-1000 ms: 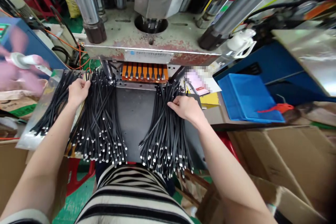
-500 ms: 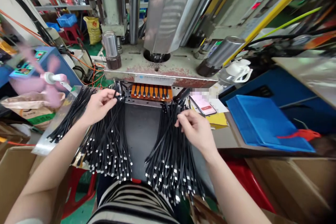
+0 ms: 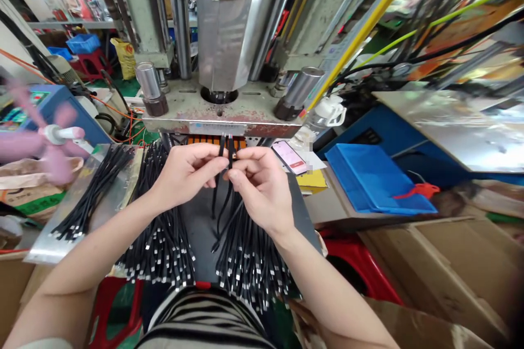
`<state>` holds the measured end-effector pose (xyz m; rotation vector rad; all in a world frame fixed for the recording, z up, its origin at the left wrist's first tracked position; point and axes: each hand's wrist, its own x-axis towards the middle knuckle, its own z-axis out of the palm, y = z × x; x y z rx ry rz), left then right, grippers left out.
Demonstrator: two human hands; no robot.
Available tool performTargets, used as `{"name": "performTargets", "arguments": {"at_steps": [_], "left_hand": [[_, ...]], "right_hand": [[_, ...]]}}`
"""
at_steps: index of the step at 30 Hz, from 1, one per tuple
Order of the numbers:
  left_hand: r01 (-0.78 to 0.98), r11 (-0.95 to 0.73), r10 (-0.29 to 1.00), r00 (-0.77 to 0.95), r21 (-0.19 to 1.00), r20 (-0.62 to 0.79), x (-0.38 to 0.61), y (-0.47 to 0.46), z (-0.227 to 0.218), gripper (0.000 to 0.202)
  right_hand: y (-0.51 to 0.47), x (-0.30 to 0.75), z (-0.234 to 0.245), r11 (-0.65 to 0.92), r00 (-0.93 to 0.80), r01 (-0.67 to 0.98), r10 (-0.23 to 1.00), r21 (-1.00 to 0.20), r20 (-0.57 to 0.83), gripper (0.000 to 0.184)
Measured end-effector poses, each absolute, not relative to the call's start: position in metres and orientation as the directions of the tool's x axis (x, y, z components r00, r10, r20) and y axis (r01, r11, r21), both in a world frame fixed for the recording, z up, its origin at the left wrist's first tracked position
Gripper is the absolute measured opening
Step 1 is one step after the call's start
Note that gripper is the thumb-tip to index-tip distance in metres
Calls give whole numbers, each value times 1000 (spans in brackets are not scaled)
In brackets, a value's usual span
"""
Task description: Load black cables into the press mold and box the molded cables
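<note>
Both hands meet in front of the press, close together. My left hand (image 3: 192, 172) pinches a flat black cable (image 3: 221, 147) whose small end points up. Right beside it, my right hand (image 3: 262, 182) pinches another black cable (image 3: 230, 150), its tip upward too. The cables' lower lengths hang down over the dark work surface (image 3: 200, 240). Behind my fingers, partly hidden, lies an orange fixture (image 3: 198, 140) in the press. A thick bundle of black cables (image 3: 159, 240) with silvery plug ends spreads on the left, and a second bundle (image 3: 254, 267) on the right.
The press plate (image 3: 245, 128) stands just beyond my hands. A phone (image 3: 290, 157) and a blue tray (image 3: 376, 180) lie to the right. On the left, more cables (image 3: 94, 191) rest on a metal sheet (image 3: 45, 242), and a pink fan (image 3: 53, 133) is near it.
My two hands have come together at the centre from the two cable bundles, each bringing a cable end up. The view has shifted slightly to the right.
</note>
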<state>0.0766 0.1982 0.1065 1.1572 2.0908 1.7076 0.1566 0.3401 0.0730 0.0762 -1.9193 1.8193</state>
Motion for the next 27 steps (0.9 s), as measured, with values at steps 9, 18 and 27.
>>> {"name": "performTargets", "arguments": {"at_steps": [9,18,27], "left_hand": [[338,16,588,-765,941,265,51,194,93,35],[289,477,102,-956,830,274,-21,81,-2,23],[-10,773,-138,-979,635,153,-39,29,-49,25]], "right_hand": [[330,144,38,256,-962,-238,-194,-937,191,32],[320,136,-20,735,-839,-191,-467,-651,-281,19],[327,45,-9,634,-964,-136,-262,-761,-46,19]]}}
